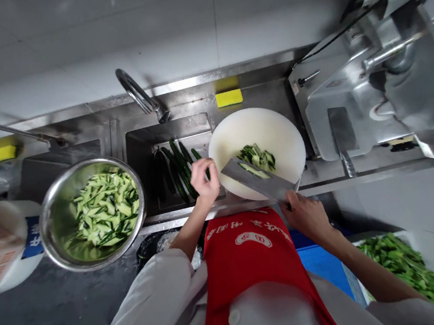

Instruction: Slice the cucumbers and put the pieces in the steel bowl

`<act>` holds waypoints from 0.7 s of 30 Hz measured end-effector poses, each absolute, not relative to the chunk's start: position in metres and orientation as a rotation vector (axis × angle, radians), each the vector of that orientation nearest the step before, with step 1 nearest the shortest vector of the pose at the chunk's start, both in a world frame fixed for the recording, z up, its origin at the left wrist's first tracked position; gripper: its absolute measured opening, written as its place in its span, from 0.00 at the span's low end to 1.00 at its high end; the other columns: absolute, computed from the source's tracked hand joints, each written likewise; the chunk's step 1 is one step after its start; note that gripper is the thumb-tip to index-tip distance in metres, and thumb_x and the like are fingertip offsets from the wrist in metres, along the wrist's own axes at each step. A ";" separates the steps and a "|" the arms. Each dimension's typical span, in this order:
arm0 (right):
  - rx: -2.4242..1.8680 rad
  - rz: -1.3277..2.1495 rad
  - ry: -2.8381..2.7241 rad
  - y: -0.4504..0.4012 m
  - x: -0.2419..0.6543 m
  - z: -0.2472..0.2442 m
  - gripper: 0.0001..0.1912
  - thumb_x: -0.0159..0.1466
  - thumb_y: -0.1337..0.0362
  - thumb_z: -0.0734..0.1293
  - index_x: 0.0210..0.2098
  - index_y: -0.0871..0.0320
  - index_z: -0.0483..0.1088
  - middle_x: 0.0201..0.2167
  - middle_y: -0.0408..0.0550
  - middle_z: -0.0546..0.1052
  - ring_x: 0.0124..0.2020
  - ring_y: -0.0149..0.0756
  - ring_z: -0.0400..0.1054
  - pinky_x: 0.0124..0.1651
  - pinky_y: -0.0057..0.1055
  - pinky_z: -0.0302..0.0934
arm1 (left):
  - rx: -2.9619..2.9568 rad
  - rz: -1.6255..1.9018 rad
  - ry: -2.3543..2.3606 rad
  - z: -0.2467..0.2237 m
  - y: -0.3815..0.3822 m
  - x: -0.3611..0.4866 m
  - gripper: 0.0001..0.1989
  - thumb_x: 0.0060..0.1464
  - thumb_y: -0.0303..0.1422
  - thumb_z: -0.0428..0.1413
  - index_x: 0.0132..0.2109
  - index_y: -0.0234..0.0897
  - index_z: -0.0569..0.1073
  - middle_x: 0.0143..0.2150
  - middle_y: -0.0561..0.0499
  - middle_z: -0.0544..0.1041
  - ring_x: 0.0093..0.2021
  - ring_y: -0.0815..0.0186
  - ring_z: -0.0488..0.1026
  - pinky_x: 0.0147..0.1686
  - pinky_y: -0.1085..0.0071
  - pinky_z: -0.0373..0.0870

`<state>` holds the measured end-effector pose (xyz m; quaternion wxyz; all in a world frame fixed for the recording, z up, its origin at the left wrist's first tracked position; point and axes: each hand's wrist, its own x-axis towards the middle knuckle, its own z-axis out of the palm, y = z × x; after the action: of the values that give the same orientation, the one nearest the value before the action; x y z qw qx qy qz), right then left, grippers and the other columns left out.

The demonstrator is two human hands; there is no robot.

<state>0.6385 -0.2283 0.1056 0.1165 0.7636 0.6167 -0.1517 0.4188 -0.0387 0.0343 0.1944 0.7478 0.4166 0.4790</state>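
Observation:
My right hand (307, 215) is closed around the handle of a cleaver (259, 178). Its broad blade lies tilted over the front of a round white cutting board (225, 134), with a cut slice of cucumber (254, 170) on it. Just behind the blade sits a small pile of cut cucumber pieces (261, 156). My left hand (205, 179) hovers at the board's left edge, fingers curled in, with nothing visible in them. Beyond it, several whole cucumbers (179, 165) lie in the sink (140, 146).
Left of the sink stands a steel bowl (52, 212) of cut cucumber. A faucet (136, 90) rises behind the sink, and a yellow sponge (229, 98) lies behind the board. On the right, another cleaver (342, 129) rests on a metal machine. Leafy greens (407, 265) fill a crate below.

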 end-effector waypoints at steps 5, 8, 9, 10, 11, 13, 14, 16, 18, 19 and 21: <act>2.028 -0.281 1.986 -0.208 0.656 0.100 0.08 0.66 0.61 0.64 0.41 0.59 0.67 0.34 0.54 0.77 0.38 0.42 0.73 0.30 0.29 0.49 | 2.690 0.396 0.194 0.049 -0.063 0.478 0.31 0.65 0.51 0.45 0.69 0.40 0.60 0.70 0.43 0.60 0.72 0.55 0.53 0.70 0.53 0.48; 1.963 -0.247 2.005 -0.204 0.673 0.101 0.08 0.65 0.63 0.65 0.42 0.59 0.68 0.34 0.55 0.77 0.36 0.42 0.73 0.30 0.29 0.51 | 2.719 0.185 0.183 0.026 -0.060 0.491 0.39 0.64 0.54 0.44 0.73 0.36 0.47 0.74 0.43 0.48 0.74 0.55 0.43 0.72 0.52 0.37; 1.962 -0.236 2.002 -0.207 0.682 0.104 0.09 0.64 0.63 0.65 0.43 0.59 0.68 0.34 0.55 0.77 0.35 0.43 0.73 0.30 0.30 0.51 | 2.707 0.157 0.238 0.017 -0.054 0.489 0.41 0.64 0.54 0.44 0.73 0.35 0.44 0.74 0.43 0.46 0.75 0.54 0.42 0.72 0.52 0.35; 1.975 -0.225 1.993 -0.214 0.694 0.108 0.09 0.64 0.62 0.66 0.43 0.59 0.68 0.34 0.54 0.77 0.35 0.43 0.73 0.29 0.30 0.51 | 2.688 0.135 0.284 0.008 -0.046 0.483 0.42 0.64 0.55 0.45 0.74 0.34 0.43 0.74 0.43 0.45 0.75 0.54 0.41 0.72 0.51 0.33; 2.005 -0.215 1.980 -0.223 0.707 0.111 0.09 0.63 0.62 0.66 0.43 0.59 0.69 0.33 0.54 0.77 0.34 0.43 0.73 0.29 0.30 0.50 | 2.663 0.117 0.317 -0.001 -0.039 0.477 0.43 0.63 0.55 0.45 0.74 0.34 0.42 0.74 0.42 0.45 0.75 0.54 0.41 0.72 0.51 0.33; 2.143 -0.220 1.916 -0.245 0.737 0.116 0.09 0.63 0.61 0.66 0.42 0.58 0.69 0.33 0.53 0.77 0.31 0.42 0.72 0.27 0.30 0.50 | 2.597 0.114 0.404 -0.018 -0.027 0.468 0.43 0.63 0.55 0.45 0.74 0.36 0.42 0.75 0.42 0.45 0.74 0.54 0.42 0.72 0.52 0.34; 2.255 -0.263 1.876 -0.256 0.750 0.116 0.10 0.63 0.60 0.65 0.42 0.58 0.69 0.32 0.52 0.77 0.29 0.40 0.72 0.27 0.29 0.50 | 2.555 0.147 0.496 -0.025 -0.024 0.467 0.42 0.63 0.55 0.44 0.74 0.36 0.42 0.75 0.42 0.45 0.74 0.54 0.42 0.72 0.52 0.36; 2.544 -0.507 1.795 -0.274 0.771 0.106 0.12 0.63 0.56 0.64 0.43 0.56 0.68 0.29 0.48 0.77 0.24 0.36 0.70 0.27 0.29 0.53 | 2.452 0.270 0.763 -0.040 -0.026 0.475 0.42 0.64 0.55 0.43 0.74 0.35 0.42 0.75 0.40 0.43 0.74 0.53 0.41 0.71 0.50 0.39; 2.823 -1.003 1.672 -0.284 0.779 0.083 0.15 0.64 0.50 0.62 0.42 0.54 0.67 0.25 0.44 0.76 0.20 0.33 0.68 0.26 0.28 0.57 | 2.356 0.398 0.993 -0.050 -0.033 0.494 0.40 0.64 0.55 0.43 0.73 0.37 0.44 0.75 0.40 0.42 0.74 0.51 0.42 0.70 0.48 0.42; 2.955 -1.278 1.542 -0.285 0.779 0.067 0.18 0.64 0.45 0.61 0.38 0.54 0.66 0.22 0.42 0.75 0.18 0.32 0.66 0.23 0.28 0.57 | 2.328 0.441 1.052 -0.054 -0.037 0.505 0.39 0.64 0.55 0.44 0.73 0.38 0.47 0.75 0.41 0.42 0.74 0.50 0.42 0.70 0.47 0.43; 3.167 -1.645 1.182 -0.283 0.773 0.032 0.23 0.61 0.39 0.61 0.32 0.53 0.62 0.18 0.39 0.70 0.15 0.31 0.63 0.19 0.27 0.57 | 2.315 0.485 1.088 -0.058 -0.043 0.526 0.37 0.63 0.55 0.46 0.72 0.42 0.53 0.75 0.44 0.45 0.73 0.48 0.43 0.70 0.47 0.43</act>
<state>0.7726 -0.2834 0.0325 -0.3040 0.8026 0.2994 -0.4168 0.5262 -0.0431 -0.0576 0.2659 0.8572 0.4029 0.1795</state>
